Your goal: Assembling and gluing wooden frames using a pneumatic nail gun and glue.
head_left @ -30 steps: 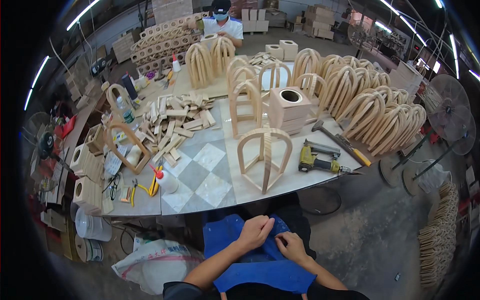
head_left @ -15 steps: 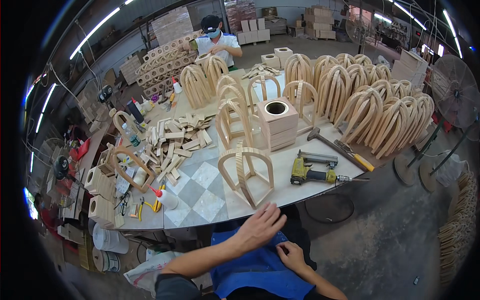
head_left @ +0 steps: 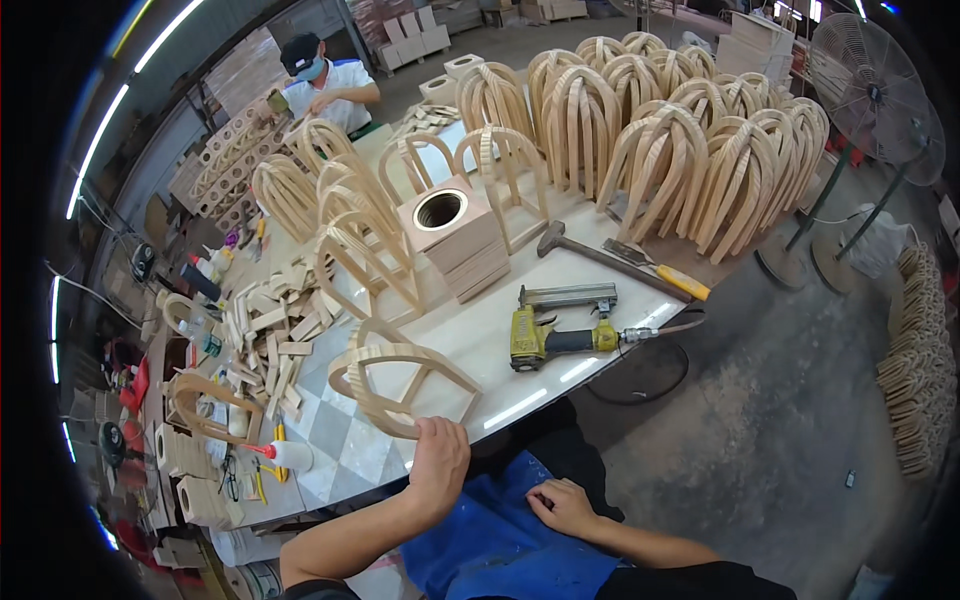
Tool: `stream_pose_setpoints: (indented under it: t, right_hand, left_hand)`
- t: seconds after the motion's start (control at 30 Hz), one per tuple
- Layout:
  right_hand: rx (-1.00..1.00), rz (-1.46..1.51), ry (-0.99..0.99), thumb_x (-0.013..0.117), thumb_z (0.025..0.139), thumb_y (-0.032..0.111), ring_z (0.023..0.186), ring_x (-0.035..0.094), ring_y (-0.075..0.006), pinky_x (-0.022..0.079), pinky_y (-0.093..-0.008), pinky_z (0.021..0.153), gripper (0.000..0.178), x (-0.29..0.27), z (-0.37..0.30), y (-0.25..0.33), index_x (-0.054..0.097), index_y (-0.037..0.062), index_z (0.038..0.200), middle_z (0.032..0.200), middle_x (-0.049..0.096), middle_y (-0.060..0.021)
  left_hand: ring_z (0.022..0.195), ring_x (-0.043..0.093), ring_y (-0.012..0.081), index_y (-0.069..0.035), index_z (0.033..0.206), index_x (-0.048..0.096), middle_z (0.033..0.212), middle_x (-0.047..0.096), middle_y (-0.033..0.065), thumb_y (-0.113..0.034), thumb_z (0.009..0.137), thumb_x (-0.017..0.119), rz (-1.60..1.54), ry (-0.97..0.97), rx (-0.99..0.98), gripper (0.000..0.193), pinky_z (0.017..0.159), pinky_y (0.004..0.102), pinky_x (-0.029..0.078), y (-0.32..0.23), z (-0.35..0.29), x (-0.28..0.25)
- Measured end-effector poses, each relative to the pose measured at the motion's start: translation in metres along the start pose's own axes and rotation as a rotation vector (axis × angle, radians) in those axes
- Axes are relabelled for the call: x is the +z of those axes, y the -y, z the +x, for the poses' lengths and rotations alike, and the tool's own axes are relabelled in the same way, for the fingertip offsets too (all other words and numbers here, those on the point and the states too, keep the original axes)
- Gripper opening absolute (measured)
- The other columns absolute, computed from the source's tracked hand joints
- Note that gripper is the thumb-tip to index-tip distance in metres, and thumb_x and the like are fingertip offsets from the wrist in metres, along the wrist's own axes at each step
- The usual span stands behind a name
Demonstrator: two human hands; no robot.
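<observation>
Near the table's front edge, an arched wooden frame [head_left: 398, 353] of pale curved slats leans toward me. My left hand [head_left: 440, 462] has its fingers wrapped over the frame's nearest bent slat. Low in front of me, my right hand [head_left: 563, 507] rests on the blue apron [head_left: 500, 555] with its fingers curled in, and nothing shows in it. A yellow-green nail gun [head_left: 560, 338] lies on the table right of the frame, its air hose attached. Behind the frame stands a stack of square wooden blocks [head_left: 460, 245] with a round hole on top.
Many finished arched frames [head_left: 665, 160] crowd the back right. A hammer [head_left: 610, 262] and a yellow-handled tool [head_left: 680, 281] lie right. Loose wood pieces [head_left: 270, 320], a red-tipped glue bottle [head_left: 292, 455] and yellow pliers [head_left: 262, 478] are left. Across the table a co-worker [head_left: 340, 90] works.
My left hand has come down onto the arched frame and grips it; the frame, upright before, is now tilted toward me. My view has turned right. The right hand still rests on the apron.
</observation>
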State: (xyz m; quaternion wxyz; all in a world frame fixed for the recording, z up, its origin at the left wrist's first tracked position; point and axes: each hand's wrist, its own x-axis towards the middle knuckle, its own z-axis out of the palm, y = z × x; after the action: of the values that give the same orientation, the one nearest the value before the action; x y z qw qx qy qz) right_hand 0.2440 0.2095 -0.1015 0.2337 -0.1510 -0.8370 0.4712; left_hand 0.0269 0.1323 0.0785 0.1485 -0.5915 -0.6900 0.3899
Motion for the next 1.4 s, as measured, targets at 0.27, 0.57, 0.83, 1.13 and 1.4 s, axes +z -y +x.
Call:
stream_pose_setpoints:
  t: [0.27, 0.57, 0.83, 1.13, 1.4]
  right_hand:
    - [-0.014, -0.030, 0.148, 0.076, 0.088, 0.010, 0.059, 0.056, -0.0177, 0.045, -0.0289, 0.067, 0.003, 0.003, 0.021, -0.008, 0.074, 0.0086, 0.089, 0.074, 0.066, 0.0001]
    - [-0.008, -0.130, 0.200, 0.075, 0.087, 0.011, 0.060, 0.057, -0.0220, 0.045, -0.0325, 0.065, 0.004, 0.023, 0.033, -0.006, 0.074, 0.0077, 0.090, 0.071, 0.064, -0.0031]
    - [0.012, -0.160, 0.192, 0.075, 0.086, 0.015, 0.058, 0.054, -0.0266, 0.044, -0.0362, 0.065, 0.012, 0.043, 0.033, -0.020, 0.068, 0.0065, 0.083, 0.068, 0.061, -0.0061]
    - [0.083, -0.270, 0.187, 0.071, 0.088, 0.032, 0.061, 0.054, -0.0340, 0.044, -0.0420, 0.065, 0.028, 0.054, 0.033, 0.001, 0.065, 0.0056, 0.083, 0.065, 0.058, -0.0118]
    - [0.060, -0.198, 0.214, 0.067, 0.094, 0.030, 0.066, 0.057, -0.0297, 0.048, -0.0407, 0.070, 0.023, -0.003, -0.022, -0.037, 0.066, 0.0064, 0.094, 0.075, 0.061, -0.0096]
  left_hand:
    - [0.089, 0.059, 0.0316, 0.000, 0.100, 0.068, 0.093, 0.064, 0.0188, -0.015, 0.095, 0.052, -0.022, 0.098, -0.039, 0.022, 0.090, 0.0418, 0.044, 0.006, 0.006, -0.006]
    - [0.085, 0.058, 0.0311, -0.002, 0.096, 0.071, 0.092, 0.064, 0.0161, -0.011, 0.090, 0.058, 0.016, 0.115, -0.141, 0.017, 0.092, 0.0442, 0.046, -0.033, 0.014, 0.023]
    - [0.087, 0.061, 0.0284, -0.005, 0.092, 0.072, 0.091, 0.064, 0.0138, -0.001, 0.079, 0.067, 0.095, 0.133, -0.103, 0.014, 0.088, 0.0437, 0.047, -0.046, 0.017, 0.034]
    - [0.085, 0.059, 0.0268, -0.004, 0.095, 0.072, 0.096, 0.064, 0.0128, -0.004, 0.084, 0.066, -0.072, 0.090, -0.027, 0.012, 0.091, 0.0395, 0.043, -0.022, 0.005, 0.031]
    - [0.084, 0.052, 0.0236, -0.002, 0.110, 0.062, 0.096, 0.060, 0.0107, -0.015, 0.092, 0.061, -0.987, -0.663, -0.184, 0.022, 0.086, 0.0366, 0.041, 0.047, -0.072, 0.006]
